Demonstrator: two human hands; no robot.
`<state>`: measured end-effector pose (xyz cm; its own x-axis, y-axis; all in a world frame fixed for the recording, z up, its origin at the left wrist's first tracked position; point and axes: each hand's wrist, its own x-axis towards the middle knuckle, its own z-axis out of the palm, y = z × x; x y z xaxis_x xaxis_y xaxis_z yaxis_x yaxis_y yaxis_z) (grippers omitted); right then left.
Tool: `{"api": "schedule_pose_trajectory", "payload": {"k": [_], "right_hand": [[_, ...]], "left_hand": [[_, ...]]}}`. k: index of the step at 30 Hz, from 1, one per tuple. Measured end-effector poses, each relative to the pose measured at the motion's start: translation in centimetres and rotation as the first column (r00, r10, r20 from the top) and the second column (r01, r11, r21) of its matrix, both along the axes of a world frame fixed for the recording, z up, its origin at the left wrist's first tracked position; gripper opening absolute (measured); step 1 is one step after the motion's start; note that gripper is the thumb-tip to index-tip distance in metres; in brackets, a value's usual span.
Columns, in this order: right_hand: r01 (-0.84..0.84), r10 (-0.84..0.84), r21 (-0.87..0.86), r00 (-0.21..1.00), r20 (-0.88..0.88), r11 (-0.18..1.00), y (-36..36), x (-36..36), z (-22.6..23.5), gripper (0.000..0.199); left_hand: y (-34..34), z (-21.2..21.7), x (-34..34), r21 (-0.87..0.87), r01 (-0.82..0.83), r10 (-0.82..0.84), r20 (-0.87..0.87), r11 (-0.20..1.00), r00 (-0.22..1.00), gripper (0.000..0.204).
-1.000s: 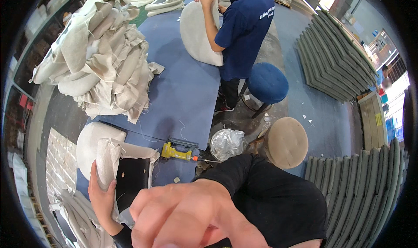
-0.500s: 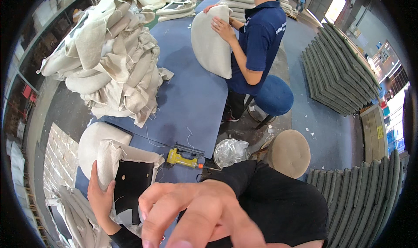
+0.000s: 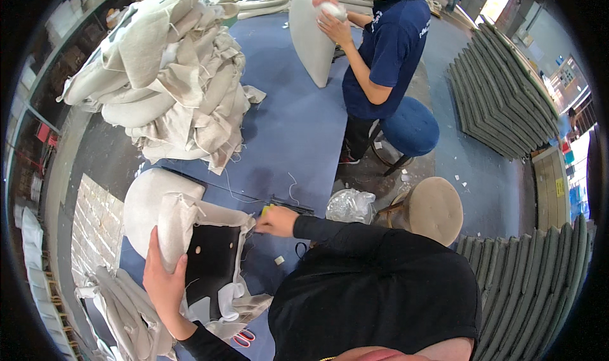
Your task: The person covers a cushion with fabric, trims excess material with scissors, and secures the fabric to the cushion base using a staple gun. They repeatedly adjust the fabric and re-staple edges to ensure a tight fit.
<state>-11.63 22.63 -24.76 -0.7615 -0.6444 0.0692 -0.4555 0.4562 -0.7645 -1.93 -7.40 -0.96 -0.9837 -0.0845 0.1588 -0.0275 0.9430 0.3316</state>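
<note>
At the blue bench's (image 3: pixel 307 139) near left edge, the left hand (image 3: pixel 163 285) is holding the padded cream piece (image 3: pixel 176 231) between thumb and spread fingers. The right hand (image 3: pixel 278 221), now lowered from mid-air, is curling over the yellow-and-black tool (image 3: pixel 297 207), so both are busy; blur is hiding whether it's gripping. Fabric (image 3: pixel 184 88) is lying heaped by the left edge; a co-worker (image 3: pixel 398 50) is handling a cushion (image 3: pixel 309 40) at the right; grey panels (image 3: pixel 498 98) are standing beyond.

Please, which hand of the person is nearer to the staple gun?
The right. The right hand is directly at the staple gun, covering part of it; the left hand is farther to the left, holding the beige cushion.
</note>
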Motion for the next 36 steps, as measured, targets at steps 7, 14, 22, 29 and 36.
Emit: {"api": "schedule_pose_trajectory", "payload": {"k": [7, 14, 22, 29, 36], "right_hand": [[0.050, -0.036, 0.313, 0.998, -0.050, 0.948, 5.4, 3.5, -17.4, 0.033], [0.066, -0.036, 0.346, 0.995, -0.093, 0.936, 2.8, 3.7, -15.4, 0.073], [0.168, -0.306, 0.402, 0.900, 0.309, 0.900, 0.6, -0.3, -9.5, 0.073], [0.037, -0.015, -0.098, 0.978, 0.208, 0.994, -3.0, 1.9, -1.9, 0.071], [0.077, -0.046, -0.504, 0.996, 0.074, 0.860, -6.8, 2.9, 8.7, 0.063]], "left_hand": [[0.8, 0.2, -0.4, -0.021, -0.011, 0.012, 0.043, 1.000, 0.999, 0.091], [0.7, 0.2, 0.0, -0.060, -0.007, 0.008, 0.017, 0.998, 1.000, 0.090], [2.1, 1.4, 0.3, 0.050, 0.062, -0.066, 0.062, 0.997, 0.996, 0.093], [2.0, 0.9, 0.4, -0.015, 0.066, -0.066, 0.020, 0.998, 0.998, 0.086], [0.7, 0.2, -2.0, -0.072, -0.046, 0.051, 0.082, 0.996, 0.995, 0.066]]}}
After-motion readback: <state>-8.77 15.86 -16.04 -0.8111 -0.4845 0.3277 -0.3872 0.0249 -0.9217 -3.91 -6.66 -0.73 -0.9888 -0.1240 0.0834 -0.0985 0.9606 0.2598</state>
